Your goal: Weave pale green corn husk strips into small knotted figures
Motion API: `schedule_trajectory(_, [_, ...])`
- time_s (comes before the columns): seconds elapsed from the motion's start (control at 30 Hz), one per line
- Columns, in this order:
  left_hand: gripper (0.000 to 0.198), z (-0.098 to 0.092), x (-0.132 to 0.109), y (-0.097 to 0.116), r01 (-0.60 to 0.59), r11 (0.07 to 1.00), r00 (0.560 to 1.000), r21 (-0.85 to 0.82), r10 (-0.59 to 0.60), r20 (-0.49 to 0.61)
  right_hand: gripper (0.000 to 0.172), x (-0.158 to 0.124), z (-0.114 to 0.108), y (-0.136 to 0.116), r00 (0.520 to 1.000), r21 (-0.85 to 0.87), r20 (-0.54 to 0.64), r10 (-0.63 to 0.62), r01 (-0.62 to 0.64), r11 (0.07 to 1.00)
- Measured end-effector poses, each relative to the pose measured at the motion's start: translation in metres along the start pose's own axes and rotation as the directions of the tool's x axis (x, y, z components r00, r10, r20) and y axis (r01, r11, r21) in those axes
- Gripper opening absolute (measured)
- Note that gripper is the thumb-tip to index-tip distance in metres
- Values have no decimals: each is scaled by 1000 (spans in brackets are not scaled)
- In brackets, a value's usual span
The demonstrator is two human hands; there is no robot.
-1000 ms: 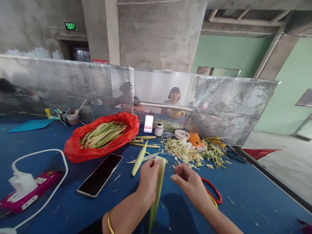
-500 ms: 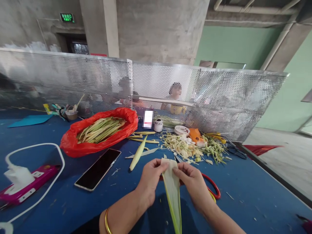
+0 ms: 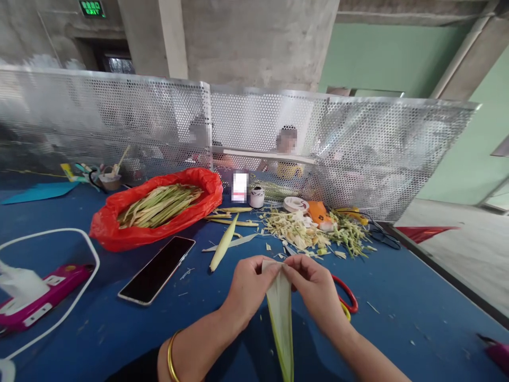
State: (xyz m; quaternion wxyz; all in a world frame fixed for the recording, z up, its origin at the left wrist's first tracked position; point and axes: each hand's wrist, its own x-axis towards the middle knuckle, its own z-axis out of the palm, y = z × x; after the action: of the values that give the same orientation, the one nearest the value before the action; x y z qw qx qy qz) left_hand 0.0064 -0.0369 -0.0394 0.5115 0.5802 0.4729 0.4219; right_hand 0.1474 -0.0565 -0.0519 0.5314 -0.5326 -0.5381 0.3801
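The left hand (image 3: pixel 248 289) and right hand (image 3: pixel 316 292) are each closed in a pinch on the wide top end of a pale green leaf (image 3: pixel 280 313), which hangs down between the wrists above the blue table (image 3: pixel 397 297). The leaf looks whole, so work on this piece seems barely begun. Many strips (image 3: pixel 159 204) already fill the red bag (image 3: pixel 103 233), and trimmings (image 3: pixel 306 236) are heaped beyond the hands.

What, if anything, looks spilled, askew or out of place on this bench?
Leaf trimmings lie strewn loose on the blue table, outside the red bag of tidy stalks. A phone lies screen up among small scraps beside that bag. The leaf strip pinched by the left hand and right hand looks intact.
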Motion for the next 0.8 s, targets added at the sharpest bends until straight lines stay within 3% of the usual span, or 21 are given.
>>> schedule_trajectory(0.2, [24, 1, -1, 2, 33, 997, 999, 72, -30, -36, 23, 2, -1, 2, 997, -36, 75, 5, -2, 999])
schedule_trajectory(0.4, [28, 2, -1, 1, 111, 993, 993, -30, -112, -44, 19, 2, -5, 2, 995, -135, 94, -27, 40, 990])
schedule_trajectory(0.8, [25, 0, 1, -1, 116, 988, 993, -98, -118, -24, 20, 1, -7, -1, 991, -136, 125, -55, 72, 988])
